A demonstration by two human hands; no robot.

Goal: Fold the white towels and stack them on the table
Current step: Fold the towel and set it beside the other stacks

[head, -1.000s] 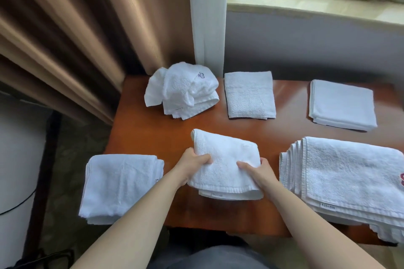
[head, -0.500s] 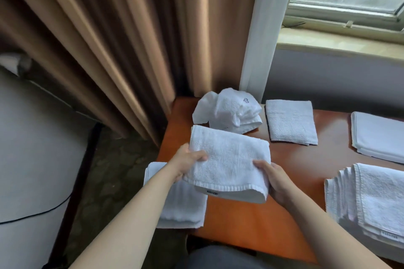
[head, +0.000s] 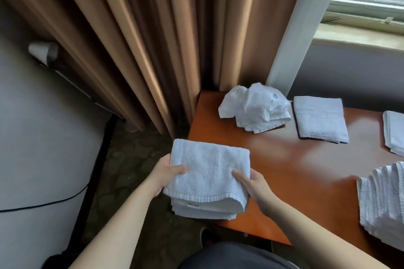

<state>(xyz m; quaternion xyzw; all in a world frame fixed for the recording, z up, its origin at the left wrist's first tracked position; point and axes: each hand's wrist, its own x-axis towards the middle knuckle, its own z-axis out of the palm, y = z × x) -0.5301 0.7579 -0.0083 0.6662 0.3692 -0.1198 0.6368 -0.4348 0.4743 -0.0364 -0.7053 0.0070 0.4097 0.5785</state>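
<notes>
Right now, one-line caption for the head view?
Both hands, left and right, hold a folded white towel over the stack at the table corner.

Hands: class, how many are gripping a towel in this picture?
2. The left hand grips the left edge of the folded towel; the right hand grips its right edge, above the table's near-left corner.

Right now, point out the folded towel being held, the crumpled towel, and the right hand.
folded towel (head: 207, 172): head view, middle of its top face.
crumpled towel (head: 254, 106): head view, middle of the heap.
right hand (head: 256, 188): head view, back of the hand.
</notes>
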